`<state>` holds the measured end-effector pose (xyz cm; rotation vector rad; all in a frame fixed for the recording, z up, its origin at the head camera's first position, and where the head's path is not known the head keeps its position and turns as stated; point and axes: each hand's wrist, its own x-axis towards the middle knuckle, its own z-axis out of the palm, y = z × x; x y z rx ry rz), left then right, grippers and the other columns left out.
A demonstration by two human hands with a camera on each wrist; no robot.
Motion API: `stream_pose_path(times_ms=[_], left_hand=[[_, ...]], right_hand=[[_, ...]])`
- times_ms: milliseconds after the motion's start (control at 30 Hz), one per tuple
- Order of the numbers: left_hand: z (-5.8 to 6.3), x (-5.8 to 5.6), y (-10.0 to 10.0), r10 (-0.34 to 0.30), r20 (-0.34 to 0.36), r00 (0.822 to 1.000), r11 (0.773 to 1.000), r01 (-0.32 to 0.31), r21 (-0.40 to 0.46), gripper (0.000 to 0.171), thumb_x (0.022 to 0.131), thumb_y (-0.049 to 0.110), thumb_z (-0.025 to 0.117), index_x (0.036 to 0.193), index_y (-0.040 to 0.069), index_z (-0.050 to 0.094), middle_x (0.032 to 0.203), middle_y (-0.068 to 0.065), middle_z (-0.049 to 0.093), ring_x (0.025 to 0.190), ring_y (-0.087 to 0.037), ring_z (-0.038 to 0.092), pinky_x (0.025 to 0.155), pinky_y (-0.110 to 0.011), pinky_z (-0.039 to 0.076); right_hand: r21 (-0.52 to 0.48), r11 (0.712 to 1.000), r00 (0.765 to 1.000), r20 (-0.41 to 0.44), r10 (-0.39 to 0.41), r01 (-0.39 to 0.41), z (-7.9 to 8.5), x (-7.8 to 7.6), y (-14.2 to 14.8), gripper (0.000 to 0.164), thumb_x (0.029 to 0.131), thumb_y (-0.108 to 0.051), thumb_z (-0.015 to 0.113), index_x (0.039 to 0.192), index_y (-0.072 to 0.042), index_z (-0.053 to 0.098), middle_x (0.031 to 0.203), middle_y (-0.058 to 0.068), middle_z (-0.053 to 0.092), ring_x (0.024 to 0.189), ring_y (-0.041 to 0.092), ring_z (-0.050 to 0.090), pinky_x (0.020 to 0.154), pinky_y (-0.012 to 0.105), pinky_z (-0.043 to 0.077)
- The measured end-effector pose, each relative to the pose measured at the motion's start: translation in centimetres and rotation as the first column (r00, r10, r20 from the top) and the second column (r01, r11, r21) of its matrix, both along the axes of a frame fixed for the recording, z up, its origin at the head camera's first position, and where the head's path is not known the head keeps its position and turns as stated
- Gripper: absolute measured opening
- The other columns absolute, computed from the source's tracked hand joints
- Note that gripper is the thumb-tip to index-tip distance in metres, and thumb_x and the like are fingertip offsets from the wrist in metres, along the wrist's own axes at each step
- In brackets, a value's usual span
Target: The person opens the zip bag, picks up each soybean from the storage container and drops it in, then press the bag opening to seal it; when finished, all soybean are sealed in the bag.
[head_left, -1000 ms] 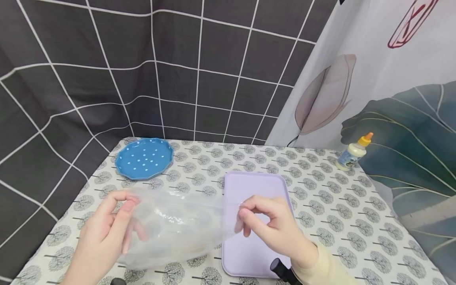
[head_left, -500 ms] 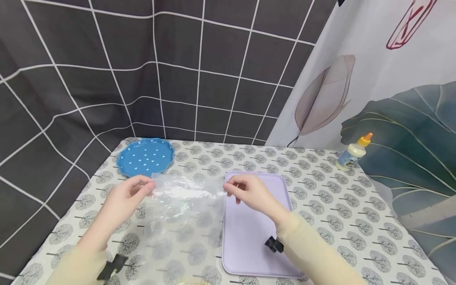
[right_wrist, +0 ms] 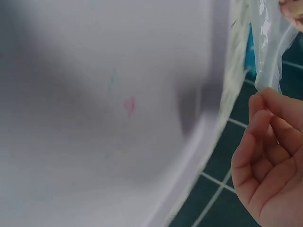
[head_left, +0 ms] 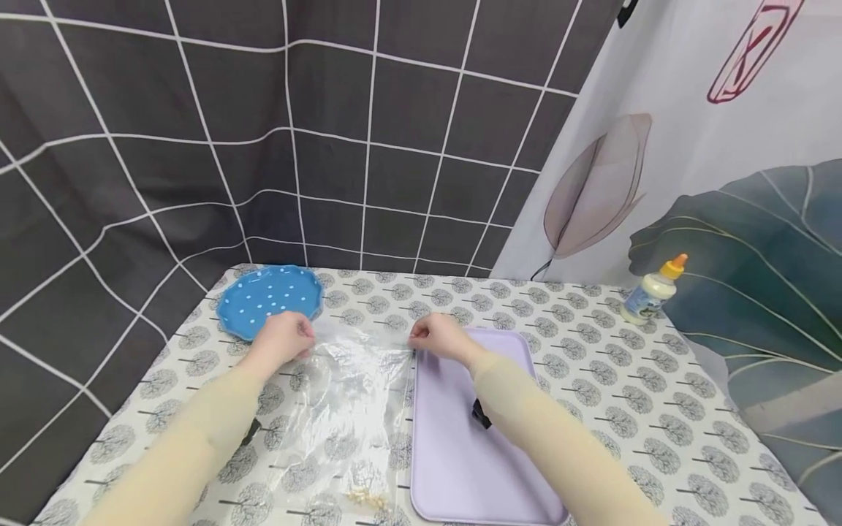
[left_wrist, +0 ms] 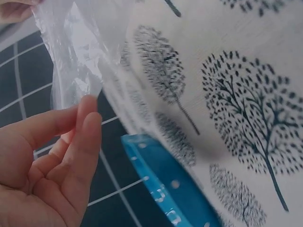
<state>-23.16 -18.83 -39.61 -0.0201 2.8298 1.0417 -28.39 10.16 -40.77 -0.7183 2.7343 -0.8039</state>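
Note:
A clear plastic bag [head_left: 358, 409] is stretched between both hands, its top edge toward the back of the table. Several small pale-yellow pieces [head_left: 366, 499] lie at the bag's near end. My left hand [head_left: 283, 337] pinches the top left corner, in front of the blue plate; in the left wrist view thumb and fingertips [left_wrist: 87, 111] meet on the plastic. The top right corner is pinched by my right hand [head_left: 439, 336], over the tray's far left corner. The right wrist view has that hand [right_wrist: 272, 156] gripping the bag's edge [right_wrist: 270, 47].
A lilac tray [head_left: 460, 453] lies right of the bag, under the right forearm. The blue polka-dot plate [head_left: 270, 296] sits at the back left. A squeeze bottle with an orange tip [head_left: 647, 296] stands at the far right. Dark gridded cloth [head_left: 408, 146] hangs behind the table.
Both hands have moved away toward the back of the table, drawing the bag's top edge with them. The bag has turned and now lies spread lengthwise, with the pale pieces in view.

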Motion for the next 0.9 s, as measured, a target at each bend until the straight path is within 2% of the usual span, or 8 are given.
stream_pose_path(times_ms=[200,333,467,567,733,800,900], left_hand=[[-0.9,-1.8,0.8,0.001,0.111,0.994,0.999,0.004,-0.047,0.008,0.084,0.007,0.063,0.082,0.002,0.058,0.068,-0.009,0.065,0.058,-0.017,0.061,0.051,-0.023,0.050],[-1.3,-2.5,0.9,-0.001,0.167,0.986,0.998,0.011,-0.057,0.010,0.088,0.009,0.060,0.082,0.001,0.059,0.066,-0.009,0.066,0.056,-0.017,0.062,0.051,-0.023,0.052],[-1.5,-2.8,1.1,-0.006,0.202,0.979,0.997,0.021,-0.071,0.012,0.089,0.009,0.060,0.082,-0.001,0.061,0.067,-0.009,0.066,0.056,-0.017,0.063,0.053,-0.025,0.055],[-1.4,-2.7,1.2,-0.006,0.217,0.976,0.998,0.019,-0.061,0.012,0.088,0.007,0.061,0.088,-0.005,0.062,0.069,-0.011,0.066,0.059,-0.018,0.064,0.055,-0.026,0.056],[-0.9,-2.4,1.1,-0.010,0.206,0.978,0.999,0.020,-0.044,0.024,0.088,0.012,0.063,0.099,-0.009,0.062,0.073,-0.012,0.066,0.060,-0.017,0.062,0.058,-0.028,0.056],[-0.5,-2.0,0.9,-0.019,0.162,0.987,0.997,0.032,-0.076,0.030,0.089,0.017,0.062,0.104,-0.009,0.062,0.076,-0.014,0.066,0.061,-0.019,0.061,0.066,-0.034,0.056],[0.4,-1.0,0.8,-0.028,0.065,0.998,0.992,0.036,-0.125,0.037,0.093,0.024,0.057,0.113,-0.007,0.061,0.097,-0.022,0.068,0.084,-0.031,0.065,0.084,-0.048,0.052]], right_hand=[[0.138,0.990,0.999,-0.042,-0.019,0.025,-1.1,-1.1,-0.3,0.007,0.086,-0.018,0.069,0.083,-0.011,0.069,0.074,-0.003,0.064,0.061,0.008,0.053,0.058,0.020,0.046],[0.208,0.977,0.997,-0.063,-0.035,0.047,-1.6,-1.5,-0.5,0.008,0.086,-0.022,0.069,0.084,-0.014,0.070,0.076,-0.004,0.065,0.062,0.008,0.053,0.061,0.023,0.047],[0.221,0.973,0.997,-0.067,-0.048,0.061,-2.0,-1.5,-0.6,0.009,0.086,-0.023,0.068,0.086,-0.014,0.070,0.083,-0.002,0.069,0.068,0.010,0.058,0.071,0.029,0.051],[0.202,0.977,0.996,-0.076,-0.054,0.068,-2.1,-1.4,-0.4,0.011,0.087,-0.022,0.067,0.090,-0.012,0.070,0.089,0.002,0.070,0.075,0.013,0.061,0.077,0.031,0.052],[0.085,0.989,0.992,-0.044,-0.117,0.120,-1.5,-1.0,0.6,0.024,0.089,-0.018,0.064,0.110,-0.007,0.064,0.086,0.005,0.069,0.068,0.013,0.062,0.067,0.027,0.053],[0.031,0.988,0.988,-0.043,-0.151,0.152,-1.0,-0.7,1.5,0.027,0.090,-0.016,0.062,0.115,-0.007,0.062,0.082,0.004,0.067,0.064,0.012,0.060,0.063,0.025,0.052],[-0.043,0.984,0.977,-0.116,-0.179,0.175,0.5,0.3,3.1,0.025,0.090,-0.014,0.060,0.113,-0.005,0.062,0.082,0.005,0.066,0.066,0.013,0.060,0.063,0.026,0.052]])
